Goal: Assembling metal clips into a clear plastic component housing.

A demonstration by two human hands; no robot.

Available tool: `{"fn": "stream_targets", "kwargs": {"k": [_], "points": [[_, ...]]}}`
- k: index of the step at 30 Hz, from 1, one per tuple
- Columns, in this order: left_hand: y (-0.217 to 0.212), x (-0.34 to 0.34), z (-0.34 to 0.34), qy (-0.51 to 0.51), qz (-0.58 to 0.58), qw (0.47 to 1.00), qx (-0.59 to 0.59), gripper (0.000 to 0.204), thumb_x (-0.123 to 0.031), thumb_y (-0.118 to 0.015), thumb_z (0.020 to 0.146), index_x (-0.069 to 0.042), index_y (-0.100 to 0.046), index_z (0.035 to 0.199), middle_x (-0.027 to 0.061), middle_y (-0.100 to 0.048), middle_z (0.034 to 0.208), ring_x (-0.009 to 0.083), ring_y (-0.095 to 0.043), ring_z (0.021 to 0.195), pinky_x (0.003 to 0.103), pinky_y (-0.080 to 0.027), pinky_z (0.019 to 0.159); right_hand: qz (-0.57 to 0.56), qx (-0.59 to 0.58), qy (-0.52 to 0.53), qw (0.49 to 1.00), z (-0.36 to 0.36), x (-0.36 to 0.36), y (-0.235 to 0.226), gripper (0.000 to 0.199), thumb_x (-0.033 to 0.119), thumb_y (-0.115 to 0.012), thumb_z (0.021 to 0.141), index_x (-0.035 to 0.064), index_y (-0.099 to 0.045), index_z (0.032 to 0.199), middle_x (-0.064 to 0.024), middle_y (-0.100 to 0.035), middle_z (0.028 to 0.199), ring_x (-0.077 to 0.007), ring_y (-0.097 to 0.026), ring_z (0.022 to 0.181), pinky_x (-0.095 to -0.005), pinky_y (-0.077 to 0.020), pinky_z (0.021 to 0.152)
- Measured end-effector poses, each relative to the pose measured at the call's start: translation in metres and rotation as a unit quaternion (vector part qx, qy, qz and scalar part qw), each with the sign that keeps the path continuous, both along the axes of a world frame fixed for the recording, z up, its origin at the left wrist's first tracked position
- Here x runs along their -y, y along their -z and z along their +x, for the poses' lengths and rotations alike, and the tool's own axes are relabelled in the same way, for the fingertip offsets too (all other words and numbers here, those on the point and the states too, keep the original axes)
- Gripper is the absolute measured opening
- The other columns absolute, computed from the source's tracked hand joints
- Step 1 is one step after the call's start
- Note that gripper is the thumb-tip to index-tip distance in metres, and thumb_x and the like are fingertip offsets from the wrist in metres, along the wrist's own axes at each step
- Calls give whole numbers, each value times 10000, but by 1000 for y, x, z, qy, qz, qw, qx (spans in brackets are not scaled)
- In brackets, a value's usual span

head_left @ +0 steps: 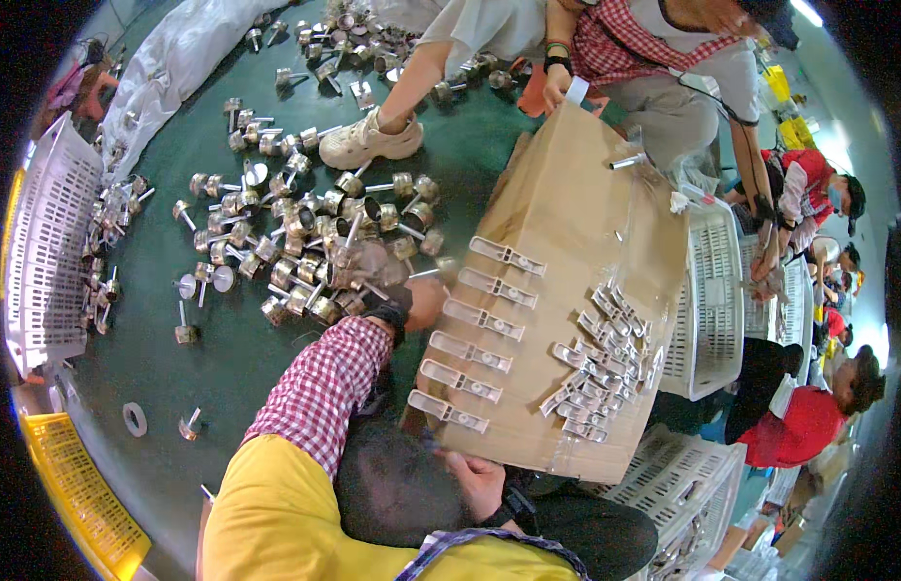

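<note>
- The cardboard sheet (pixel 557 223) lies tilted across the middle of the view, running from 12 o'clock down toward 5 o'clock; on it sit a row of flat grey metal clips (pixel 475 349) laid side by side, and at its 4 o'clock end a loose heap of the same clips (pixel 596 358).
- The left hand (pixel 426 295) reaches to the sheet's 9 o'clock edge; a dark wrist band shows, but the fingers are blurred against the metal parts, so I cannot tell whether they are spread or closed.
- The right hand (pixel 480 479) is at the sheet's lower edge, at 6 o'clock, with the fingers curled up against the cardboard (whether they truly pinch the edge is hard to make out, since the sheet hides their tips).
- A red checked sleeve (pixel 325 382) covers the left forearm; a yellow garment fills the lower edge.
- A scatter of small metal cups with stems (pixel 295 242) lies on the green floor (pixel 228 368) at 9 to 11 o'clock of the sheet.
- Another person's hand (pixel 557 92) holds the sheet's far end at 12 o'clock; their pale shoe (pixel 368 143) rests among the parts.
- White plastic crates (pixel 707 300) stand at 3 o'clock (contents not visible); another white crate (pixel 48 247), at the far 9 o'clock rim, has metal parts beside it.
- A yellow crate (pixel 77 494) is cut off at 7 o'clock.
</note>
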State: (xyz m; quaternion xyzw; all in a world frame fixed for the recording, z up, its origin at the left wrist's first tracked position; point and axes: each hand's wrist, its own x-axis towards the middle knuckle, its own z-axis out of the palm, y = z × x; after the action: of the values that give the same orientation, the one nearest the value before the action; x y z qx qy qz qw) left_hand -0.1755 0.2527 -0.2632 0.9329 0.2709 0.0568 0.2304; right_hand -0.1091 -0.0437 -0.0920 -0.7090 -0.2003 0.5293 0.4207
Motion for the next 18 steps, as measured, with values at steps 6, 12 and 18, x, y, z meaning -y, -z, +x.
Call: {"fn": "stream_targets", "kwargs": {"k": [6,12,18], "points": [[-77,10,-39,-278,-446,823,217,298,-237,-758,710,-72,-563,863,22,-565,782,104,-546,696,284,-445,558,-13,-53,6,998,4,4,16,230,156,-622,894,-22,-664,1033,-55,-670,979,-138,-627,832,-307,-559,736],[-132,45,-129,-375,-593,591,398,231,-59,-591,836,-77,-585,1066,55,-615,1054,150,-606,896,274,-511,754,80,-5,-9,997,-6,-8,5,261,238,-606,908,9,-687,1005,-34,-679,935,-102,-608,887,-254,-503,797],[-262,36,-179,-256,-528,699,409,452,47,-636,747,-45,-551,1181,48,-531,1150,104,-505,997,219,-407,821,66,11,-5,998,-6,-12,0,278,272,-620,897,10,-710,926,-1,-679,883,-58,-586,783,-214,-465,736]]}}
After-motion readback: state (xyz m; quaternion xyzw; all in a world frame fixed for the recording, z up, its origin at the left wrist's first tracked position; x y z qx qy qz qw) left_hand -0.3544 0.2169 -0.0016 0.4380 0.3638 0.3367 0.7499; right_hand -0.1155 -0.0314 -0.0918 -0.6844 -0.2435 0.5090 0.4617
